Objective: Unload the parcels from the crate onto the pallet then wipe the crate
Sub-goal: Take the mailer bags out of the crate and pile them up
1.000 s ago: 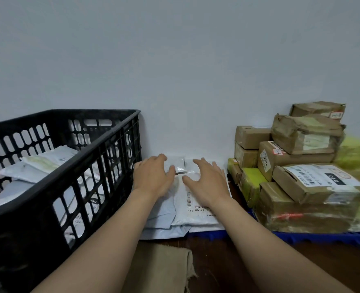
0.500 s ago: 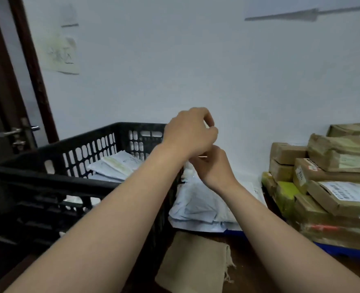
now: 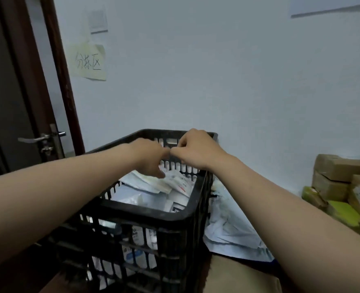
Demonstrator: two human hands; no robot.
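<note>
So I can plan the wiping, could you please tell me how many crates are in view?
1: the black crate stands in the centre foreground, to the right of the door, with parcels inside. Another could sit outside the frame.

Pale wall (image 3: pixel 217 81) is seen across the back. Dark door (image 3: pixel 3 102) is seen at far left, framed by a reddish-brown door frame (image 3: pixel 56 70). Metal lever handle (image 3: pixel 41 137) is mounted on the door, with a lock plate just below it. Yellow note (image 3: pixel 89 62) with handwritten characters is stuck to the wall near the frame. White square plate (image 3: pixel 98 21) is fixed above the note. Edge of a white sheet (image 3: pixel 333 5) is seen on the wall at top right. Dark brown floor (image 3: pixel 54 286) is visible at bottom left.
</note>
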